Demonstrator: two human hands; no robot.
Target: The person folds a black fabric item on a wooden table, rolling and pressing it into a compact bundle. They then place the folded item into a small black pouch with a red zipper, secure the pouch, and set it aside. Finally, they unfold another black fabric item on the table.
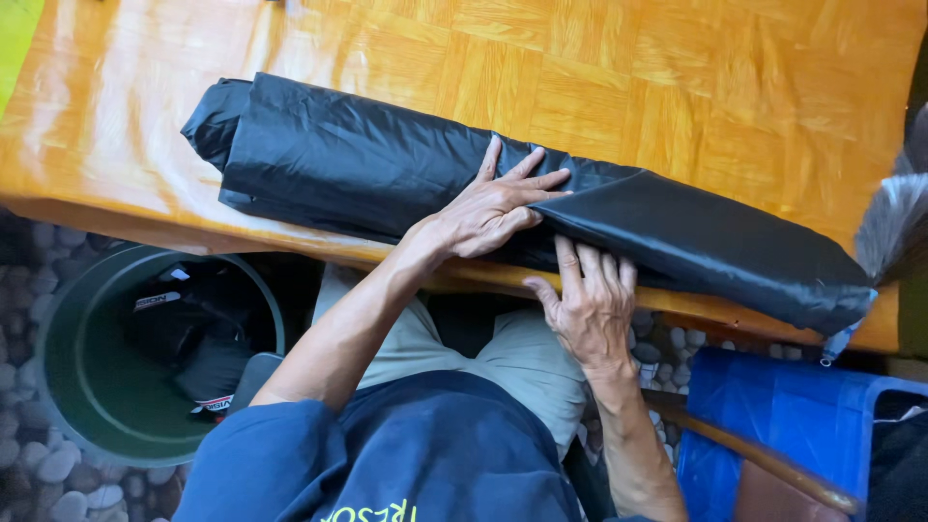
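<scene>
A long roll of black plastic sheet (358,159) lies slantwise across a wooden parquet table (677,77), from upper left to the right edge. My left hand (493,208) rests flat on top of the roll near its middle, fingers spread. My right hand (588,300) presses against the roll's near side at the table's front edge, fingers pointing up onto the black plastic. Neither hand closes around anything.
A green round bin (68,377) holding dark items stands on a pebble floor at lower left. A blue bag (802,416) and a wooden chair arm (754,454) sit at lower right. A grey brush-like thing (894,227) shows at the right edge.
</scene>
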